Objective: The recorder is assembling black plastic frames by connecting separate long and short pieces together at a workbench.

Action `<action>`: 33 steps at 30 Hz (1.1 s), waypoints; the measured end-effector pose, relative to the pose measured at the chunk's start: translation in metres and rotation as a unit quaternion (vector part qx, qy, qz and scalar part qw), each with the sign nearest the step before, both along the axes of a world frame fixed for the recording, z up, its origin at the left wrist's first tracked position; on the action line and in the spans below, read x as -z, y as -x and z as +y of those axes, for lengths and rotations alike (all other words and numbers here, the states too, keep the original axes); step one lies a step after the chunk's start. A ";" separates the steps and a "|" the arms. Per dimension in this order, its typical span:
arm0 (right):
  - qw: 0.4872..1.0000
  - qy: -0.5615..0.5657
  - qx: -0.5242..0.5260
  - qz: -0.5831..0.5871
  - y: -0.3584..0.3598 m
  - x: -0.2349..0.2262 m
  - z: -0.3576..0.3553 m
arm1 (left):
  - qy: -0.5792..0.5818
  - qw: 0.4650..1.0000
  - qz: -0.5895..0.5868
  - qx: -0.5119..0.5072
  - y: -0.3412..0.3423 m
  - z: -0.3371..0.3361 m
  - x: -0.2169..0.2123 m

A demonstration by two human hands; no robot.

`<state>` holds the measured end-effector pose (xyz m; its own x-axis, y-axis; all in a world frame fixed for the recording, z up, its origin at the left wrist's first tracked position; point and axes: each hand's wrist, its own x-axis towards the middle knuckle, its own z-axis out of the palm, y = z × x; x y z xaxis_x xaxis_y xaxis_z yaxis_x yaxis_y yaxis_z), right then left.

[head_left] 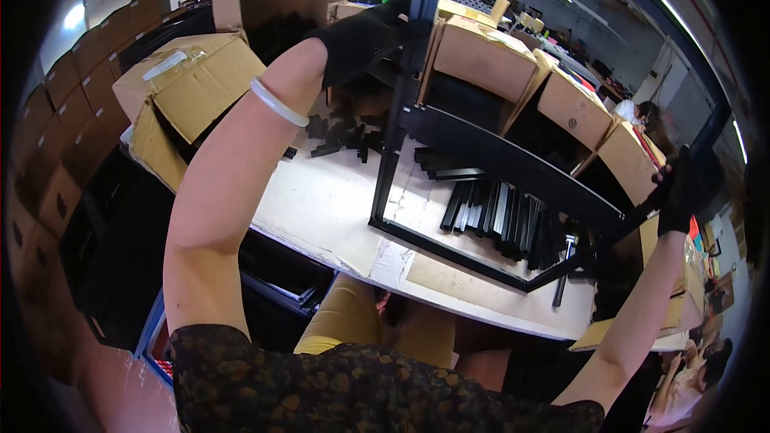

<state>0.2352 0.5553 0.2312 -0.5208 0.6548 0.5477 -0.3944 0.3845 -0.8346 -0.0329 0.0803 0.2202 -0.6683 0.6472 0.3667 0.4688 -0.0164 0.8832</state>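
A large black metal frame (449, 250) with a wide flat crosspiece (513, 162) stands tilted over the white worktable. My left hand (365, 38), in a black glove, grips the frame's left post high up; its fingertips are partly hidden at the post. On the far right, my right hand (691, 186), in a black glove that leaves fingertips bare, is closed on the frame's other side. Seen through the frame, several black bars (501, 212) lie in a row on the table. A hammer (566, 269) rests beside the frame's lower right corner.
Short black pieces (345, 135) lie loose on the worktable (313, 204). Open cardboard boxes (200, 84) stand at the left, and more cartons (485, 56) line the table's back. Stacked boxes (80, 88) fill the far left. Another person (638, 112) sits farther back at the right.
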 end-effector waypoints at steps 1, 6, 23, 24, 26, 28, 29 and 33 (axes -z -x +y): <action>1.000 -0.014 -0.006 -0.004 -0.009 -0.004 0.011 | -0.022 0.999 -0.006 0.047 0.009 -0.002 0.004; 0.975 -0.047 -0.063 -0.207 -0.040 0.003 -0.005 | -0.098 0.981 -0.131 0.104 0.036 -0.005 0.022; 0.927 -0.179 0.082 -0.319 -0.047 0.012 -0.040 | -0.049 0.993 -0.069 0.082 0.030 -0.002 0.018; 0.928 -0.178 0.080 -0.317 -0.043 0.008 -0.031 | -0.047 0.993 -0.068 0.080 0.036 -0.003 0.016; 0.874 -0.384 0.196 -0.225 -0.035 -0.013 -0.011 | -0.050 0.990 0.087 0.102 0.056 0.000 0.003; 0.909 -0.388 0.150 -0.044 -0.025 -0.032 -0.024 | -0.135 0.987 -0.015 0.080 0.054 0.009 -0.016; 0.928 -0.332 0.156 -0.063 -0.019 -0.038 -0.039 | -0.162 0.986 0.003 0.045 0.019 0.036 -0.024; 0.992 -0.048 0.116 0.021 -0.001 -0.036 -0.059 | -0.201 0.969 -0.013 0.140 0.061 0.060 -0.023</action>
<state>0.2365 0.4963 0.2668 -0.3383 0.6976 0.6316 -0.3194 0.5462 -0.7744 -0.0943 0.1405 0.2432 -0.4991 0.6136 0.6119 0.3731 -0.4852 0.7908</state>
